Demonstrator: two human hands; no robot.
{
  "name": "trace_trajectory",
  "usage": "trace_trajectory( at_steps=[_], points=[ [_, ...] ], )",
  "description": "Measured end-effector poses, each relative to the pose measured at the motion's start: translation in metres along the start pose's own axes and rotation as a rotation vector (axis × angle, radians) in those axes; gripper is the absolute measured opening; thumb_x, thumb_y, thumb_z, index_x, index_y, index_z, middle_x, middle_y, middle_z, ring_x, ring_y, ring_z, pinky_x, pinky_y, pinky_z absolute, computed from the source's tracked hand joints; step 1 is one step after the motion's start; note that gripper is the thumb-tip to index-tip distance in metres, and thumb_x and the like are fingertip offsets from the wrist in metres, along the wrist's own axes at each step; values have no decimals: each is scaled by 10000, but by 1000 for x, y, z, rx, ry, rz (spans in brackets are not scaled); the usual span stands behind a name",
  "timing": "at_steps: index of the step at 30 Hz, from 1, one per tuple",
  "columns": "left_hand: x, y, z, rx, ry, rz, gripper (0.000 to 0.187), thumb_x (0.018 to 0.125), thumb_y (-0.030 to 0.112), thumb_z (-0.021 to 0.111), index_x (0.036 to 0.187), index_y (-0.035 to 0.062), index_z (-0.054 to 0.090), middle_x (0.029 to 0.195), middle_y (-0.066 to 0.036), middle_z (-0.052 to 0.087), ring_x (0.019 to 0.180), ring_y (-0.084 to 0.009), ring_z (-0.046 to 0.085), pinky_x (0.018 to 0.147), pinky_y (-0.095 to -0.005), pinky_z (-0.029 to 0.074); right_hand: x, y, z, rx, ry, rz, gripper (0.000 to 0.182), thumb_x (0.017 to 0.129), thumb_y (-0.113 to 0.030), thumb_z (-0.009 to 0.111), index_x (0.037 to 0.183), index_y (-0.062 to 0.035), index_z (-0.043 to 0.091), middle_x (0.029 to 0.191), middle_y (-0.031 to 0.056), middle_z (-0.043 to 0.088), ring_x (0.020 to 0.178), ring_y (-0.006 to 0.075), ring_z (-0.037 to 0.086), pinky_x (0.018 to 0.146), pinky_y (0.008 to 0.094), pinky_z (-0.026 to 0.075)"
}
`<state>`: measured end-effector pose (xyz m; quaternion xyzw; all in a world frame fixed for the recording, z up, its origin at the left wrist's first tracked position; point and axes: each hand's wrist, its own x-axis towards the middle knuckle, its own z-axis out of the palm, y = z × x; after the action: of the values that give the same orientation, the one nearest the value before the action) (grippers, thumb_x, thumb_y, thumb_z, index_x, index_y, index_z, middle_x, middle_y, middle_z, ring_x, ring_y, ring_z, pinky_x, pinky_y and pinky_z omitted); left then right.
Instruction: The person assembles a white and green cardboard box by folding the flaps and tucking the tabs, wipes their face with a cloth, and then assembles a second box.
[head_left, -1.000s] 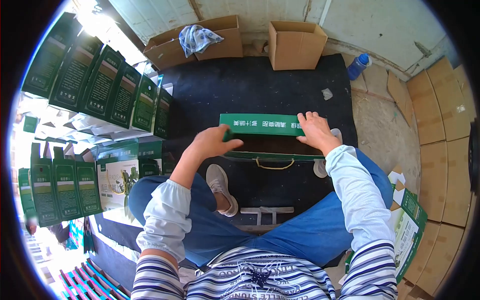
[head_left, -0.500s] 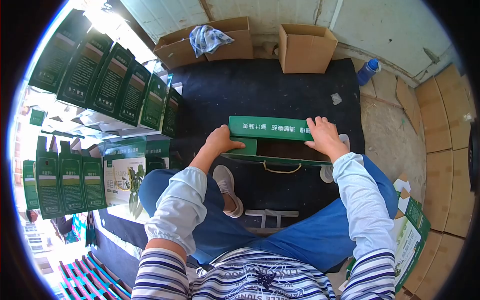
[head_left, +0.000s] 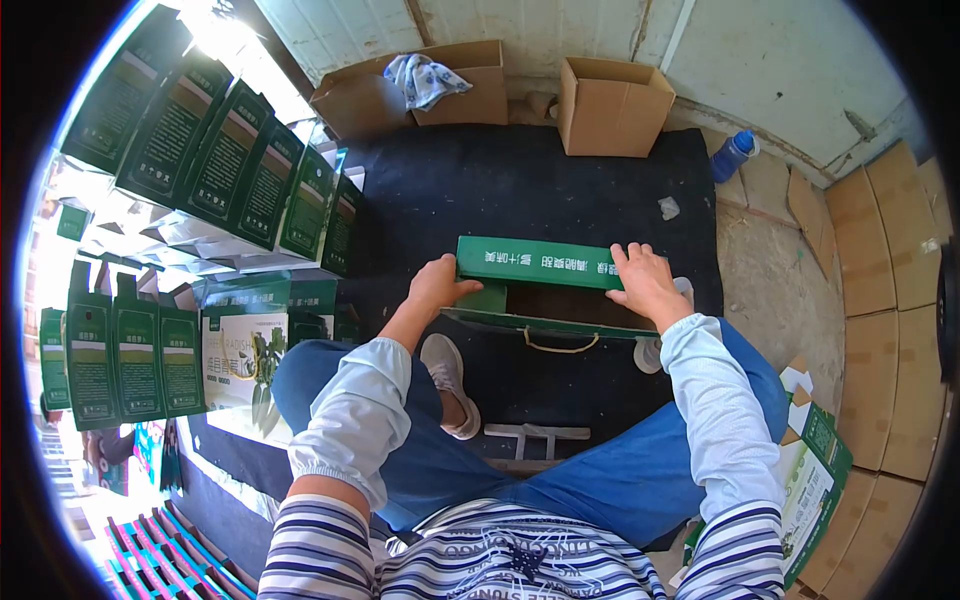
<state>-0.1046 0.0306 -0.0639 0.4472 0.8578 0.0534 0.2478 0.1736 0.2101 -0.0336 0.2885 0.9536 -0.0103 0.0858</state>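
A green carton [head_left: 540, 260] with white lettering lies between my knees on the black mat, its side toward me partly open over a dark inside. A yellow cord handle [head_left: 562, 346] hangs on its near edge. At the carton's left end, my left hand [head_left: 437, 285] grips the corner, thumb on the near side. My right hand [head_left: 645, 280] holds the right end, with fingers over the green top panel and the thumb at its near edge.
Green printed boxes [head_left: 235, 160] stand stacked at the left. Two brown cartons [head_left: 615, 108] sit at the back, beside a blue bottle [head_left: 733, 157]. Brown cartons [head_left: 868, 370] line the right side. A small metal frame [head_left: 537, 432] lies between my feet and body.
The green top panel has tilted slightly, showing a bit more of its face. Both hands stay at the carton's ends. The whole view has shifted a little.
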Motion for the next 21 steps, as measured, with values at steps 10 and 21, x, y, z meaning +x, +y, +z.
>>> trace_trajectory(
  at_steps=[10,21],
  points=[
    [2,-2,3,-3,15,-4,551,750,496,705,953,1,570,932,-206,660,915,-368,635,772,-437,501,-36,80,-50,276,-93,331,351,839,-363,630,893,-17,621,916,151,652,815,309,644,720,401,511],
    [3,-9,14,0,110,39,515,738,477,726,820,2,546,816,-199,639,819,-366,629,704,-427,482,-51,62,-1,425,-362,248,461,737,-448,729,866,-18,623,856,136,632,812,246,617,705,367,469]
  ],
)
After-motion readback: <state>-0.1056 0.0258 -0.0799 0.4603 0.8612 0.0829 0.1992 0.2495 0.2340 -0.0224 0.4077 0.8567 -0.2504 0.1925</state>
